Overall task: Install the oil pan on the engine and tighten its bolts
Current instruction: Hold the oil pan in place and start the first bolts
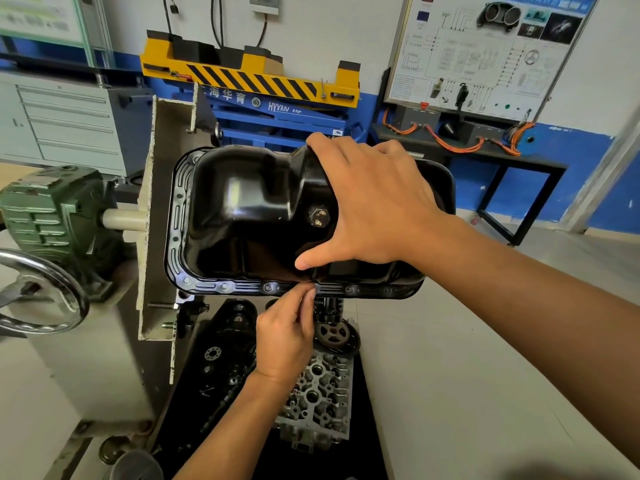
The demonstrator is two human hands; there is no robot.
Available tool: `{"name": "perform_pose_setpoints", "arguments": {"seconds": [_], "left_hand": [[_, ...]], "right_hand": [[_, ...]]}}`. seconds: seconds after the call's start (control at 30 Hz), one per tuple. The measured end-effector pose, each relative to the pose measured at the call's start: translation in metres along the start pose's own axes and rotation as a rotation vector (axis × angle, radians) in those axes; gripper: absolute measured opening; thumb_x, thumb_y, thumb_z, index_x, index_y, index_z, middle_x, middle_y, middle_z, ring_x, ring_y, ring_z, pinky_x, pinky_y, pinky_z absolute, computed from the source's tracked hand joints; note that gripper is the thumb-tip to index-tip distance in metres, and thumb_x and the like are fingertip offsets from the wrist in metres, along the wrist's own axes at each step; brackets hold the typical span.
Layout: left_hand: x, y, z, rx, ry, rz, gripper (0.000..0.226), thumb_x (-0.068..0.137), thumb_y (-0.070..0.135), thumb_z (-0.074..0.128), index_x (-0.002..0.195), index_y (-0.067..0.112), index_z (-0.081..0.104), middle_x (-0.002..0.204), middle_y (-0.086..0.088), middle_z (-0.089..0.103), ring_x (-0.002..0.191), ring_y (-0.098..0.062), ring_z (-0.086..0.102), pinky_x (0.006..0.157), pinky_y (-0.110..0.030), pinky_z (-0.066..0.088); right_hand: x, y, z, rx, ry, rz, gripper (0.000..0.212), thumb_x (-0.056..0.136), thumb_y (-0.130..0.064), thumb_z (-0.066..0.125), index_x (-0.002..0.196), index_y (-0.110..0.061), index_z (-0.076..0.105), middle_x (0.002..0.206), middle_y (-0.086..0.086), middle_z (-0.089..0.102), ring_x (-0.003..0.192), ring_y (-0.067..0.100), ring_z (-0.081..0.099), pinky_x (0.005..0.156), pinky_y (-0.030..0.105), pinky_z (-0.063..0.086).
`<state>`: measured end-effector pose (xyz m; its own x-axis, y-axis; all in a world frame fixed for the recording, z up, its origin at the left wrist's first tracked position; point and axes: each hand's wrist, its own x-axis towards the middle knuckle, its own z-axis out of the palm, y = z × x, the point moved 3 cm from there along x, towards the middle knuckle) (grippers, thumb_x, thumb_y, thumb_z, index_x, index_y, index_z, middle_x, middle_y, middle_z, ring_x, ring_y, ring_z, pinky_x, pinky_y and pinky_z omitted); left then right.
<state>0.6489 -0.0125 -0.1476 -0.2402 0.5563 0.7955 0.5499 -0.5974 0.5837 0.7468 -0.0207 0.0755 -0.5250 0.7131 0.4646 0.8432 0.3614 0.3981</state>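
A glossy black oil pan point(242, 209) sits on top of the engine on a stand, its flange with several bolt holes facing me. My right hand point(374, 206) lies spread over the pan's raised right part, thumb down near the front flange, beside the drain plug point(318, 216). My left hand point(287, 337) reaches up from below and pinches something small at the middle of the front flange point(313, 289); the fingers hide what it is. A few bolt heads point(268, 288) show along the front flange.
A green gearbox point(52, 209) with a chrome handwheel point(45, 292) stands at the left of the engine stand. Below the pan lie a cylinder head point(318, 400) and a sprocket point(334, 336) on a black tray. A yellow-blue lift point(256, 81) and a training board point(485, 53) stand behind.
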Motion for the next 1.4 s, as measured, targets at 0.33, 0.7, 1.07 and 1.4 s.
{"name": "perform_pose_setpoints", "arguments": {"seconds": [0.33,0.7,1.07,1.4], "left_hand": [[0.001,-0.011,-0.007,0.017,-0.076,0.089,0.028,0.098,0.026,0.057,0.106,0.006,0.074,0.087,0.0,0.074,0.077,-0.006,0.066,0.07,-0.016,0.053],[0.001,-0.005,-0.004,-0.032,-0.071,0.073,0.026,0.098,0.022,0.057,0.113,0.008,0.071,0.095,0.002,0.074,0.082,0.006,0.06,0.076,-0.009,0.05],[0.004,0.0,-0.01,-0.084,-0.131,-0.115,0.024,0.092,0.031,0.065,0.108,0.016,0.073,0.054,0.015,0.046,0.049,-0.003,0.047,0.055,-0.004,0.036],[-0.006,0.004,-0.015,-0.161,-0.046,-0.267,0.011,0.095,0.033,0.059,0.103,0.028,0.064,0.063,0.008,0.054,0.046,-0.007,0.047,0.049,-0.009,0.038]], "right_hand": [[0.0,0.001,0.001,0.0,0.004,-0.002,0.136,0.044,-0.1,0.049,0.148,-0.017,0.023,0.127,0.002,0.055,0.104,0.025,0.058,0.097,0.045,0.037],[0.0,0.001,0.001,-0.009,0.005,-0.003,0.136,0.044,-0.1,0.048,0.148,-0.016,0.024,0.126,0.002,0.056,0.102,0.025,0.058,0.095,0.045,0.038],[0.001,0.001,0.001,-0.008,-0.004,0.001,0.137,0.043,-0.1,0.048,0.149,-0.017,0.022,0.128,0.002,0.055,0.104,0.025,0.058,0.095,0.045,0.037],[0.001,0.001,0.0,-0.028,0.006,-0.004,0.138,0.043,-0.101,0.047,0.149,-0.015,0.023,0.125,0.003,0.056,0.102,0.026,0.059,0.093,0.046,0.039]]}}
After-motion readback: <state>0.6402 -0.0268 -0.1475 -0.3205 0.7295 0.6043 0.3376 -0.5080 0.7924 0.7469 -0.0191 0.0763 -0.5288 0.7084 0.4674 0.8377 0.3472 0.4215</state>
